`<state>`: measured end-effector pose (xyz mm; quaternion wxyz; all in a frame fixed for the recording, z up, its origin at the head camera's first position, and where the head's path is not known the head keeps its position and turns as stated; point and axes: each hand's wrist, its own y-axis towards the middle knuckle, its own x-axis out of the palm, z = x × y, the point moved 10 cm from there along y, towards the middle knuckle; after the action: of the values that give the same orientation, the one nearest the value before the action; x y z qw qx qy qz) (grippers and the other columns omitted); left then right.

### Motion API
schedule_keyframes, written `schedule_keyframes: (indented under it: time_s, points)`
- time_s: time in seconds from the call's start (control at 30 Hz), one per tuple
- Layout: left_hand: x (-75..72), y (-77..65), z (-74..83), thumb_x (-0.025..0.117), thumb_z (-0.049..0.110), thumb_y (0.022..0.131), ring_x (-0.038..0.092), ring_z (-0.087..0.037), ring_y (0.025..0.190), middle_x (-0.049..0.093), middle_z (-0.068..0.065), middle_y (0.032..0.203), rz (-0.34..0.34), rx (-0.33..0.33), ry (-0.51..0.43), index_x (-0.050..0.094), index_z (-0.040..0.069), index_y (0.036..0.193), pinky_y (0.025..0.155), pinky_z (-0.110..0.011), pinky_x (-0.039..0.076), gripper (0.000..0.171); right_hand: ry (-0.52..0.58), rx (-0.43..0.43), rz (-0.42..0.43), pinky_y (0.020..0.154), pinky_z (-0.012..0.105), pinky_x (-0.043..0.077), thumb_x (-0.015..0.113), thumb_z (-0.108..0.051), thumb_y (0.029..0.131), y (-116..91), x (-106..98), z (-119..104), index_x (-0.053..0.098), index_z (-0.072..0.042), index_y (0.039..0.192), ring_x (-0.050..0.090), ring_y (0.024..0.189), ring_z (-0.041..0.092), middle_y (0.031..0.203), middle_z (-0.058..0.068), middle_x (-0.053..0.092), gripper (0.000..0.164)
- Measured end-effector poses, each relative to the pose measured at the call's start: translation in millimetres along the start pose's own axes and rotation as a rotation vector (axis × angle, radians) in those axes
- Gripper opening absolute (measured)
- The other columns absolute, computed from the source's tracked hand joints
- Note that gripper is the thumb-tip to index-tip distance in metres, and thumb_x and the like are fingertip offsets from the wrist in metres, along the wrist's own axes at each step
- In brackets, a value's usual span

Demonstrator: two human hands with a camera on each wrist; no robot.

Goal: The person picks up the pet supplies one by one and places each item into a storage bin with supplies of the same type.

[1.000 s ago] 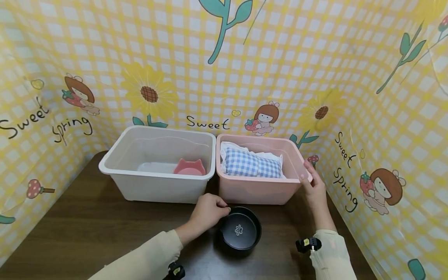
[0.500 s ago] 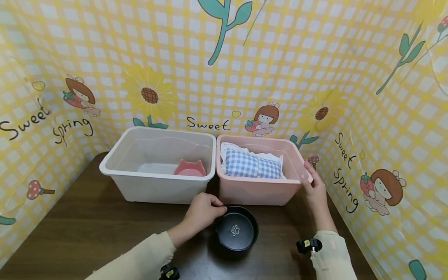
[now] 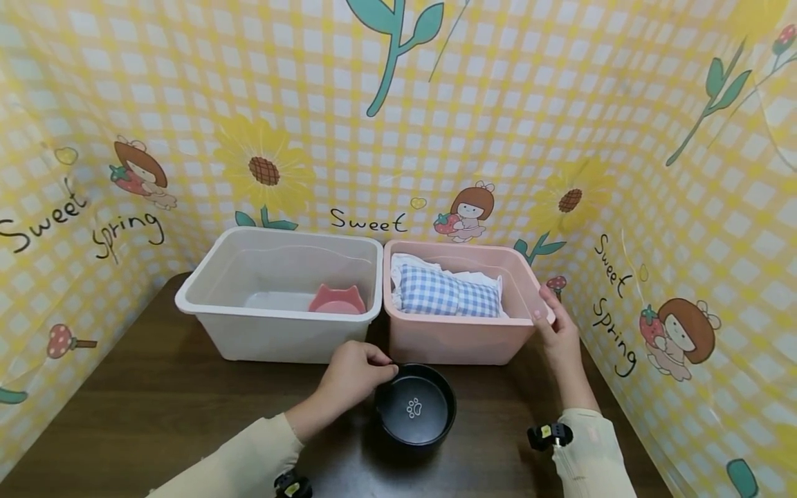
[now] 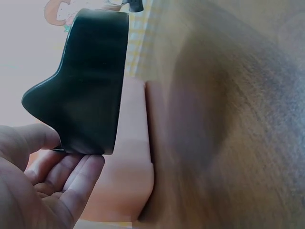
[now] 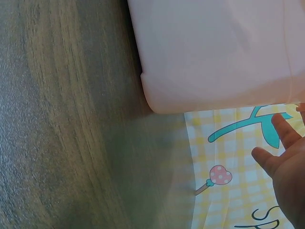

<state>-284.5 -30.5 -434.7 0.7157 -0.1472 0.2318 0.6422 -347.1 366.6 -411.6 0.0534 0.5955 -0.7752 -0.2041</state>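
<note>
My left hand (image 3: pixel 353 377) pinches the rim of a round black pet bowl (image 3: pixel 429 418) with a white paw print inside. In the left wrist view the bowl (image 4: pixel 95 81) is held off the wooden table, its shadow beneath; one pointed ear shape rises from its edge. My right hand (image 3: pixel 562 346) grips the near right corner of the pink bin's rim (image 3: pixel 463 344), thumb at the front and fingers along the side. A blue-and-white checked cushion (image 3: pixel 436 290) with white frills lies in that bin. The right wrist view shows part of my right hand (image 5: pixel 293 176) beside the bin.
A light grey bin (image 3: pixel 280 335) stands against the pink one on its left, with a pink cat-eared bowl (image 3: pixel 338 301) inside. Both bins rest toward the back of the dark wooden table (image 3: pixel 156 415). Checked cloth (image 3: pixel 398 152) surrounds the back and sides.
My left hand has carried the black bowl a little to the left. The right hand stays on the pink bin's rim, and both bins keep their places.
</note>
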Motion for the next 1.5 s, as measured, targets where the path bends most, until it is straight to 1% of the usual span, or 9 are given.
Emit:
schedule_keyframes:
  time_s: [0.23, 0.53, 0.77, 0.9, 1.03, 1.1, 1.27, 1.5]
  points:
    - [-10.7, -0.3, 6.5, 0.084, 0.022, 0.085, 0.059, -0.015, 0.068, 0.071, 0.006, 0.074, 0.011, -0.019, -0.010, 0.079, 0.017, 0.078, 0.060, -0.031, 0.051, 0.010, -0.013, -0.022, 0.007, 0.110, 0.011, 0.034, 0.060, -0.006, 0.102, 1, 0, -3, 0.051, -0.004, 0.149, 0.034, 0.151, 0.020, 0.163, 0.006, 0.040, 0.048]
    - [-24.1, -4.8, 19.8, 0.085, 0.022, 0.084, 0.059, -0.014, 0.069, 0.071, 0.007, 0.074, 0.017, 0.007, 0.005, 0.081, 0.018, 0.079, 0.060, -0.031, 0.052, 0.008, -0.006, -0.006, -0.020, 0.109, 0.009, 0.034, 0.059, -0.007, 0.103, 1, 2, -2, 0.049, -0.005, 0.151, 0.030, 0.153, 0.021, 0.165, 0.005, 0.036, 0.049]
    - [-36.9, -7.5, 32.6, 0.086, 0.022, 0.083, 0.061, -0.013, 0.070, 0.071, 0.010, 0.073, 0.023, 0.037, 0.019, 0.081, 0.021, 0.080, 0.060, -0.030, 0.054, 0.006, -0.002, 0.002, -0.016, 0.108, 0.008, 0.034, 0.059, -0.006, 0.103, 1, 0, 0, 0.049, -0.005, 0.151, 0.030, 0.153, 0.022, 0.165, 0.004, 0.037, 0.049]
    - [-42.6, -9.6, 41.1, 0.087, 0.023, 0.083, 0.062, -0.012, 0.073, 0.073, 0.011, 0.075, 0.015, 0.075, 0.020, 0.082, 0.021, 0.083, 0.059, -0.029, 0.055, 0.005, 0.019, 0.028, -0.017, 0.108, 0.008, 0.034, 0.058, -0.003, 0.103, 1, 1, 0, 0.048, -0.002, 0.151, 0.029, 0.154, 0.023, 0.165, 0.007, 0.035, 0.050]
    - [-47.9, -12.2, 49.1, 0.087, 0.023, 0.083, 0.063, -0.011, 0.078, 0.074, 0.013, 0.077, 0.023, 0.126, 0.021, 0.083, 0.022, 0.086, 0.061, -0.026, 0.056, 0.005, 0.021, 0.043, -0.016, 0.107, 0.008, 0.035, 0.058, 0.000, 0.102, -3, 2, -8, 0.048, 0.001, 0.150, 0.031, 0.153, 0.024, 0.164, 0.009, 0.037, 0.049]
    - [-50.6, -12.9, 51.6, 0.087, 0.023, 0.083, 0.063, -0.012, 0.081, 0.074, 0.013, 0.079, 0.032, 0.145, 0.016, 0.083, 0.023, 0.087, 0.063, -0.025, 0.057, 0.006, 0.016, 0.036, -0.017, 0.107, 0.007, 0.035, 0.058, -0.001, 0.102, -3, 2, -9, 0.049, 0.001, 0.150, 0.031, 0.152, 0.024, 0.164, 0.010, 0.037, 0.049]
    - [-58.9, -14.1, 57.8, 0.086, 0.021, 0.085, 0.065, -0.011, 0.084, 0.076, 0.012, 0.085, 0.054, 0.186, 0.016, 0.083, 0.025, 0.089, 0.066, -0.022, 0.058, 0.007, 0.018, 0.028, -0.017, 0.108, 0.008, 0.034, 0.058, -0.001, 0.102, 0, 1, -2, 0.048, 0.000, 0.151, 0.030, 0.153, 0.026, 0.165, 0.009, 0.036, 0.050]
    - [-74.2, -16.9, 79.0, 0.087, 0.019, 0.083, 0.063, -0.006, 0.084, 0.074, 0.015, 0.086, 0.103, 0.339, 0.068, 0.084, 0.023, 0.090, 0.070, -0.023, 0.058, 0.009, 0.024, 0.006, -0.008, 0.109, 0.009, 0.034, 0.058, -0.004, 0.103, -1, 1, -1, 0.050, -0.003, 0.150, 0.031, 0.153, 0.022, 0.164, 0.004, 0.038, 0.048]
